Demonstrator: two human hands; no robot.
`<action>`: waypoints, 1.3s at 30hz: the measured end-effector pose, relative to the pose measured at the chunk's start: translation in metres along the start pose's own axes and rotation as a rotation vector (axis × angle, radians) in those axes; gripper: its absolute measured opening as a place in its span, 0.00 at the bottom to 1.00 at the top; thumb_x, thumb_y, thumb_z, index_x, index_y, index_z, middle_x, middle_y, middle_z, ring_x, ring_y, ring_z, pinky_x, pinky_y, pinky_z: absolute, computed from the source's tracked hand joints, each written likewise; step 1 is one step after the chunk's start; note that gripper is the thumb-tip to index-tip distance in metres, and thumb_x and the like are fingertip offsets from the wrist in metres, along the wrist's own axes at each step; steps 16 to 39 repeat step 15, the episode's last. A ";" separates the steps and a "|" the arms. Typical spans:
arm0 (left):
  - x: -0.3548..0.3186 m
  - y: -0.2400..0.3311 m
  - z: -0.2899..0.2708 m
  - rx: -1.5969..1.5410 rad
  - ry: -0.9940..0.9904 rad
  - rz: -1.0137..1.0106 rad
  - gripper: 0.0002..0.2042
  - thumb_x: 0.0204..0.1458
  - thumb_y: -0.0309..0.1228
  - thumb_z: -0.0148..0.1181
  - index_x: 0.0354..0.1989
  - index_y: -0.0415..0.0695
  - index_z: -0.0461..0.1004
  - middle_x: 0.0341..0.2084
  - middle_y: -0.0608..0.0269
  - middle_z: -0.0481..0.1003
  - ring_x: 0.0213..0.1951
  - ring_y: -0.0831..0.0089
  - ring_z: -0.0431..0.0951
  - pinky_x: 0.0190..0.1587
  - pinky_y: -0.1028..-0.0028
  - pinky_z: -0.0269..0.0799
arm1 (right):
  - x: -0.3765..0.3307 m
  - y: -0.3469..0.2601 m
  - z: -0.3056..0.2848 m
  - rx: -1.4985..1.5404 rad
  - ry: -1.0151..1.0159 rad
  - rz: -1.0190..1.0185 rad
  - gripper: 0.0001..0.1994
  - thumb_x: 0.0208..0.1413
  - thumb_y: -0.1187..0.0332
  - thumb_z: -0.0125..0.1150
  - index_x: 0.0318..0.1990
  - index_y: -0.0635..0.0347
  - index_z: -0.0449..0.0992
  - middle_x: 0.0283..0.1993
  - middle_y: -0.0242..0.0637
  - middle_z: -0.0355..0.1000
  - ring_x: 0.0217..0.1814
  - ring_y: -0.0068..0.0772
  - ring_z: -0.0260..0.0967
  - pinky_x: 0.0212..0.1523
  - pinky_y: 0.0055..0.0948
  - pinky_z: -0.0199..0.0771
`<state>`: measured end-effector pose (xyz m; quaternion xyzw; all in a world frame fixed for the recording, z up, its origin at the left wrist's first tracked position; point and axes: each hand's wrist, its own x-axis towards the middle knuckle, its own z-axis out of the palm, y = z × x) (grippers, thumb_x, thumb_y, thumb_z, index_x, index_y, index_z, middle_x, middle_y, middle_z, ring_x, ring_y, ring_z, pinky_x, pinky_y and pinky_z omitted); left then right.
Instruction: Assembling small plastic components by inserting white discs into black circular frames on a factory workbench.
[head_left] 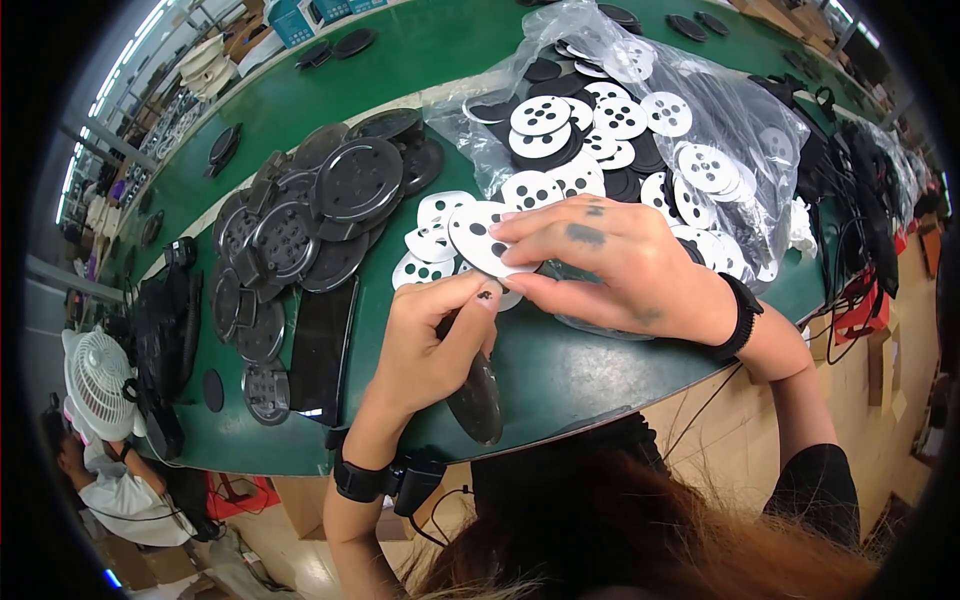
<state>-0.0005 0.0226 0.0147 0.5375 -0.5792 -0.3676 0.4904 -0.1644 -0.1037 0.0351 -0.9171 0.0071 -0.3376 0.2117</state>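
My left hand [435,345] grips a round black disc [478,400] edge-on over the green table [560,370]; its thumb reaches up to the white discs. My right hand [610,270] lies across a white round sticker disc with black dots [478,240], fingertips pinching its edge. More white dotted discs [428,250] lie loose just left of it. Behind my right hand a clear plastic bag [740,110] holds several white dotted discs [600,120] mixed with black ones.
A pile of black round plastic plates [320,210] covers the table's left part, with a flat black slab [322,345] beside it. Black cables and parts [860,180] lie at the right edge. A white fan [98,380] and another person [110,490] are at lower left.
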 end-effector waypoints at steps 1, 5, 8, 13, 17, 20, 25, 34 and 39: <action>0.000 0.000 0.000 0.002 -0.005 0.000 0.09 0.55 0.26 0.47 0.31 0.36 0.74 0.10 0.67 0.67 0.14 0.82 0.65 0.18 0.80 0.58 | 0.000 0.000 0.000 0.001 -0.001 0.000 0.09 0.42 0.74 0.65 0.32 0.62 0.74 0.42 0.40 0.75 0.40 0.36 0.74 0.38 0.29 0.73; 0.001 0.001 0.003 -0.001 0.004 -0.008 0.09 0.54 0.26 0.47 0.29 0.36 0.73 0.10 0.67 0.67 0.14 0.82 0.65 0.18 0.80 0.58 | 0.000 0.001 0.003 -0.029 0.011 -0.028 0.08 0.44 0.71 0.63 0.32 0.63 0.73 0.39 0.42 0.74 0.38 0.39 0.73 0.38 0.31 0.73; 0.002 -0.001 0.005 0.077 0.023 0.049 0.13 0.56 0.27 0.43 0.21 0.36 0.68 0.09 0.64 0.69 0.11 0.84 0.60 0.16 0.81 0.53 | -0.003 0.001 0.012 -0.101 0.067 -0.072 0.09 0.45 0.69 0.62 0.31 0.64 0.72 0.36 0.44 0.74 0.35 0.41 0.73 0.37 0.33 0.73; 0.002 -0.006 0.004 0.164 0.012 0.113 0.13 0.55 0.27 0.44 0.21 0.36 0.69 0.08 0.64 0.68 0.12 0.81 0.66 0.16 0.81 0.55 | -0.009 -0.004 0.021 -0.242 0.093 -0.099 0.11 0.37 0.77 0.66 0.32 0.64 0.73 0.40 0.41 0.74 0.41 0.36 0.74 0.39 0.29 0.76; 0.002 -0.005 0.003 0.135 0.011 0.086 0.07 0.52 0.23 0.48 0.24 0.36 0.70 0.10 0.65 0.66 0.13 0.79 0.66 0.17 0.78 0.58 | -0.009 -0.004 0.021 -0.247 0.109 -0.124 0.12 0.37 0.76 0.67 0.32 0.63 0.73 0.40 0.41 0.74 0.42 0.36 0.74 0.40 0.28 0.76; 0.002 -0.005 0.003 0.135 0.011 0.086 0.07 0.52 0.23 0.48 0.24 0.36 0.70 0.10 0.65 0.66 0.13 0.79 0.66 0.17 0.78 0.58 | -0.009 -0.004 0.021 -0.247 0.109 -0.124 0.12 0.37 0.76 0.67 0.32 0.63 0.73 0.40 0.41 0.74 0.42 0.36 0.74 0.40 0.28 0.76; 0.002 -0.005 0.003 0.135 0.011 0.086 0.07 0.52 0.23 0.48 0.24 0.36 0.70 0.10 0.65 0.66 0.13 0.79 0.66 0.17 0.78 0.58 | -0.009 -0.004 0.021 -0.247 0.109 -0.124 0.12 0.37 0.76 0.67 0.32 0.63 0.73 0.40 0.41 0.74 0.42 0.36 0.74 0.40 0.28 0.76; 0.002 -0.005 0.003 0.135 0.011 0.086 0.07 0.52 0.23 0.48 0.24 0.36 0.70 0.10 0.65 0.66 0.13 0.79 0.66 0.17 0.78 0.58 | -0.009 -0.004 0.021 -0.247 0.109 -0.124 0.12 0.37 0.76 0.67 0.32 0.63 0.73 0.40 0.41 0.74 0.42 0.36 0.74 0.40 0.28 0.76; 0.002 -0.005 0.003 0.135 0.011 0.086 0.07 0.52 0.23 0.48 0.24 0.36 0.70 0.10 0.65 0.66 0.13 0.79 0.66 0.17 0.78 0.58 | -0.009 -0.004 0.021 -0.247 0.109 -0.124 0.12 0.37 0.76 0.67 0.32 0.63 0.73 0.40 0.41 0.74 0.42 0.36 0.74 0.40 0.28 0.76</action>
